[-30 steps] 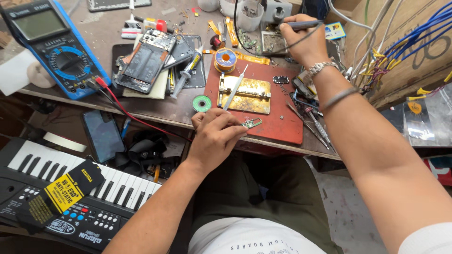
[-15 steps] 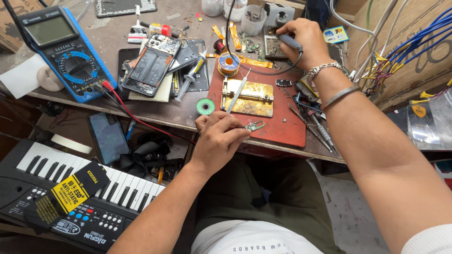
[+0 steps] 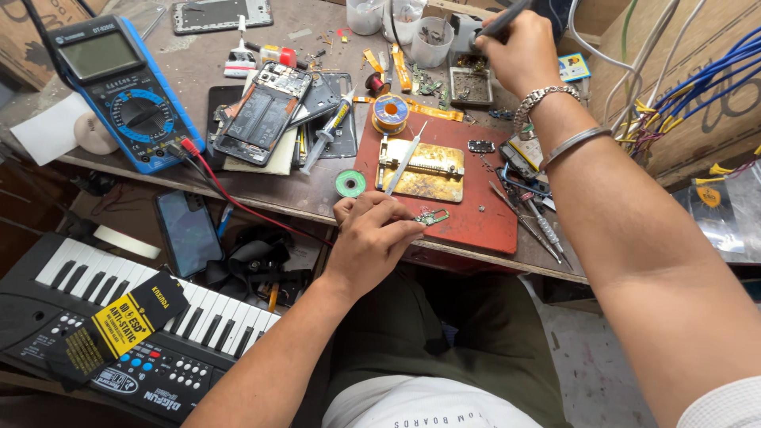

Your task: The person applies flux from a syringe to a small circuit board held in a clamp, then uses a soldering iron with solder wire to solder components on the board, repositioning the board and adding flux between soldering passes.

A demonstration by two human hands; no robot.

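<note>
Left hand (image 3: 372, 238) is pinching a small circuit board (image 3: 432, 215) flat on the red mat (image 3: 476, 222) at the worktop's near edge, while the right hand (image 3: 519, 51), closed around a soldering iron (image 3: 501, 20), is hovering near the far edge; pinning the board firmly should be keeping it from skidding

This is an electronics repair workshop. A cluttered bench (image 3: 238, 71) carries a red work mat (image 3: 476, 214) with a brass board holder (image 3: 432, 170); left of the mat lie an opened phone (image 3: 258, 115) and a blue multimeter (image 3: 119, 87), behind it a solder spool (image 3: 389, 112), right of it bundled wires (image 3: 697, 79).
</note>
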